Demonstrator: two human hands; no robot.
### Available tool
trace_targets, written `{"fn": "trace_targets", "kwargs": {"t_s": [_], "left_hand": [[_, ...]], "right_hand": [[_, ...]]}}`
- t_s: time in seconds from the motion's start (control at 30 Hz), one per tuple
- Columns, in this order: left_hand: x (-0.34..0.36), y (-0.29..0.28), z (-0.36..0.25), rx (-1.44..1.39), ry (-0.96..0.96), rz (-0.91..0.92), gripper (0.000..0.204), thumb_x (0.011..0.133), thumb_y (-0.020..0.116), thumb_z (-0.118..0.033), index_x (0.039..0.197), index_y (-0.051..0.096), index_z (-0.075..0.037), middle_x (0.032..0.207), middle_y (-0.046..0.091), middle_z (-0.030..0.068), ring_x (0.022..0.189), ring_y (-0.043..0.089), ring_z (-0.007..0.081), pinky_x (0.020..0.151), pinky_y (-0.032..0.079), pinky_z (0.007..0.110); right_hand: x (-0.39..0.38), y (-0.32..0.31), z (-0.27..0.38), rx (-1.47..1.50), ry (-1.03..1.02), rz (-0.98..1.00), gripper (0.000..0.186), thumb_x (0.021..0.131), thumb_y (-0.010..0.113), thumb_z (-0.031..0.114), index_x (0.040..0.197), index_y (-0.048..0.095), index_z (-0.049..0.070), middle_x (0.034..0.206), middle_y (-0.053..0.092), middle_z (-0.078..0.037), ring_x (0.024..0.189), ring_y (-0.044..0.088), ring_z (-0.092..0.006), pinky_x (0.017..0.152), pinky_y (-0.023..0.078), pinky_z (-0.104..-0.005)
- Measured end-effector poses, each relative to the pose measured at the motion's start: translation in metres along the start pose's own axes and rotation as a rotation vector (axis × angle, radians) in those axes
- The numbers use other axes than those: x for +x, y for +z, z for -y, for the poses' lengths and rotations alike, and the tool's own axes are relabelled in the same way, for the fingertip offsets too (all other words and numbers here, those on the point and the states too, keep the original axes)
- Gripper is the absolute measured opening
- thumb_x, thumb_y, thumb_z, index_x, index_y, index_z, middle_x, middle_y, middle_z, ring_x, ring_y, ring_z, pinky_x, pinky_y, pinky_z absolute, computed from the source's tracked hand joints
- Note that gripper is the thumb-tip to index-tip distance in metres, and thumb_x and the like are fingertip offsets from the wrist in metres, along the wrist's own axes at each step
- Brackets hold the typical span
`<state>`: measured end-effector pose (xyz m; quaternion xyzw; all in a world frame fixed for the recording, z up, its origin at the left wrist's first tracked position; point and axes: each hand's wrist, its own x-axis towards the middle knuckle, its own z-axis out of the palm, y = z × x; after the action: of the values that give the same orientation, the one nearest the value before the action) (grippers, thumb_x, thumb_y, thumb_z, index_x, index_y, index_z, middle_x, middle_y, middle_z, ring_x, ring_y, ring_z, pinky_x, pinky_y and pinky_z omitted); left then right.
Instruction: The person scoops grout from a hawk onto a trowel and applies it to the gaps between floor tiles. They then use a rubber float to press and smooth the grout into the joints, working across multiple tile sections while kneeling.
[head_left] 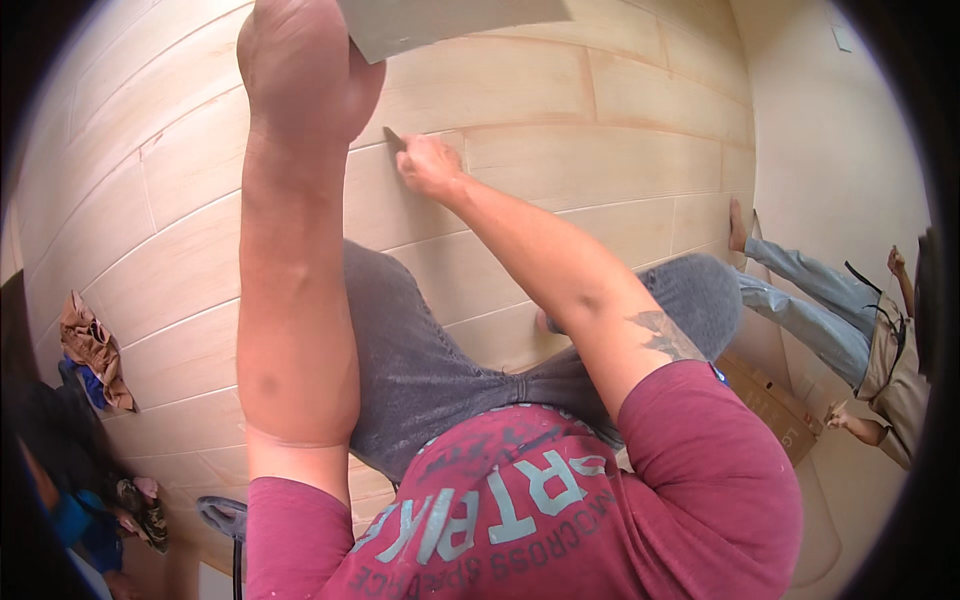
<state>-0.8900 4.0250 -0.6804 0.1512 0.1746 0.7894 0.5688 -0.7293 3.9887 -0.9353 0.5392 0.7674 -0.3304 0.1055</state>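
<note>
My left hand (305,75) is raised close to the camera at the upper left. It is closed, and a flat grey plate (450,22) juts out to the right from it; the gripped part of the plate is hidden. Lower and to the right, my right hand (430,165) is wrapped round a small putty knife (393,139). The knife's dark blade points up and left, at a joint between the beige, wood-look planks (530,85). Whether its tip touches the surface I cannot tell. Reddish-brown smears run along several joints.
At the right, a person in light jeans (820,300) is beside a pale wall (830,130), one bare foot on the planks. A cardboard box (765,405) is behind my right arm. Crumpled brown and blue cloth (95,350) lies at left, with dark, partly visible figures below it.
</note>
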Motion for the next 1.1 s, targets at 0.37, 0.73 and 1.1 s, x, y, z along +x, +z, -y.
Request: {"fn": "trace_targets", "kwargs": {"t_s": [0.37,0.73,1.1], "left_hand": [[-0.015,-0.075,-0.121,0.486,0.053,-0.42,0.06,0.114,0.027,-0.043,0.145,0.045,0.005,0.139,0.059,0.0166,0.127,0.059,0.0252,0.112,0.047,0.037],[0.039,-0.013,-0.186,1.145,0.22,-0.286,0.059,0.113,0.036,-0.044,0.117,0.067,0.007,0.11,0.073,0.0153,0.102,0.066,0.0228,0.096,0.05,0.034],[0.012,0.064,-0.389,1.077,0.772,-0.531,0.05,0.113,0.038,-0.034,0.14,0.051,0.005,0.134,0.064,0.0174,0.122,0.063,0.0271,0.107,0.049,0.042]], "right_hand": [[0.022,-0.297,0.064,-0.209,-0.619,-0.267,0.037,0.102,0.055,0.019,0.137,0.065,0.022,0.125,0.071,-0.013,0.115,0.066,-0.0359,0.098,0.053,-0.0448],[-0.019,-0.266,0.219,-0.176,-1.076,-0.687,0.061,0.092,0.056,-0.008,0.141,0.065,0.027,0.144,0.062,-0.008,0.134,0.056,-0.0334,0.112,0.047,-0.0456],[0.049,-0.132,0.271,1.576,-0.352,0.365,0.025,0.103,0.062,0.021,0.116,0.067,0.0,0.106,0.071,-0.009,0.092,0.07,-0.018,0.081,0.06,-0.0352]]}}
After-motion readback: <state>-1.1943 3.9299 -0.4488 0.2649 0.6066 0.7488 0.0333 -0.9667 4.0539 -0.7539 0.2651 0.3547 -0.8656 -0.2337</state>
